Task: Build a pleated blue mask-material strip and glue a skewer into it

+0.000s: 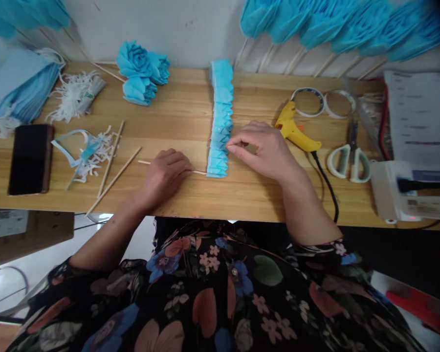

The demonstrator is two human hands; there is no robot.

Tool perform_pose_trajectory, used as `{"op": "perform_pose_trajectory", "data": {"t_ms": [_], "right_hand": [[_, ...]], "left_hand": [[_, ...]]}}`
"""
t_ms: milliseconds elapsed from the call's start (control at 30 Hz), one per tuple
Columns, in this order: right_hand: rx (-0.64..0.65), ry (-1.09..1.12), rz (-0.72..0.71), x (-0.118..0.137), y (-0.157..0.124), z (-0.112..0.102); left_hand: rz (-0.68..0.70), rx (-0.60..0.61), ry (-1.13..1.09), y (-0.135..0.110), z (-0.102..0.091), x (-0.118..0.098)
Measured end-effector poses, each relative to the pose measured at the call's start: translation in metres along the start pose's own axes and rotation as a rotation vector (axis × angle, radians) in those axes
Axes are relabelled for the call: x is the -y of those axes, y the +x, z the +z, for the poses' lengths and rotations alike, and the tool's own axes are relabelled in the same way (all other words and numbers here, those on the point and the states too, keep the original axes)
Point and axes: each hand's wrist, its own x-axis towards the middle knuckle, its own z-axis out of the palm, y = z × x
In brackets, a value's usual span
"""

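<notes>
A pleated light-blue strip (220, 117), which looks like thin fabric or paper, lies lengthwise on the wooden table, running away from me. My left hand (169, 171) is closed around a thin wooden stick (199, 172). That stick lies crosswise, its right tip meeting the strip's near end. At the strip's right edge, the thumb and forefinger of my right hand (262, 149) are pinched together on the pleats. The other fingers of that hand are curled and partly hidden.
Right of my hand are a yellow glue gun (297, 129), tape rolls (308, 101) and scissors (350, 159). On the left are a phone (31, 159), loose sticks (113, 181), face masks (22, 88) and white strings (73, 95). Blue flowers (137, 63) lie behind.
</notes>
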Motion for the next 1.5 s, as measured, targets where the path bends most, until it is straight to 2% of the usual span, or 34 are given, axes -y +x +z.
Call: {"op": "perform_pose_trajectory", "data": {"t_ms": [167, 367, 467, 567, 667, 733, 800, 900, 1033, 1500], "right_hand": [[0.014, 0.007, -0.043, 0.001, 0.001, 0.003], [-0.052, -0.087, -0.01, -0.002, 0.003, 0.003], [-0.122, -0.196, 0.037, -0.004, 0.0, -0.017], [-0.159, -0.321, 0.15, -0.008, -0.015, -0.048], [-0.112, -0.407, 0.287, -0.02, -0.04, -0.075], [-0.039, -0.513, 0.393, -0.031, -0.056, -0.081], [0.033, -0.611, 0.517, -0.042, -0.068, -0.078], [0.073, -0.657, 0.598, -0.052, -0.074, -0.062], [0.057, -0.724, 0.616, -0.053, -0.071, -0.049], [-0.033, -0.737, 0.652, -0.065, -0.07, -0.046]], "left_hand": [[0.011, 0.006, 0.012, 0.0, 0.0, 0.001], [0.053, -0.041, 0.032, 0.0, 0.0, 0.002], [0.064, -0.041, 0.018, 0.0, -0.001, 0.003], [0.075, -0.045, 0.017, 0.0, -0.001, 0.003], [0.071, -0.059, 0.019, -0.001, 0.001, 0.004], [0.062, -0.051, 0.018, -0.001, 0.002, 0.005], [0.053, -0.04, 0.01, -0.002, 0.003, 0.005], [0.05, -0.043, -0.013, -0.002, 0.004, 0.007], [0.066, -0.067, -0.03, -0.002, 0.006, 0.009], [0.053, -0.053, -0.038, 0.0, 0.005, 0.011]]}}
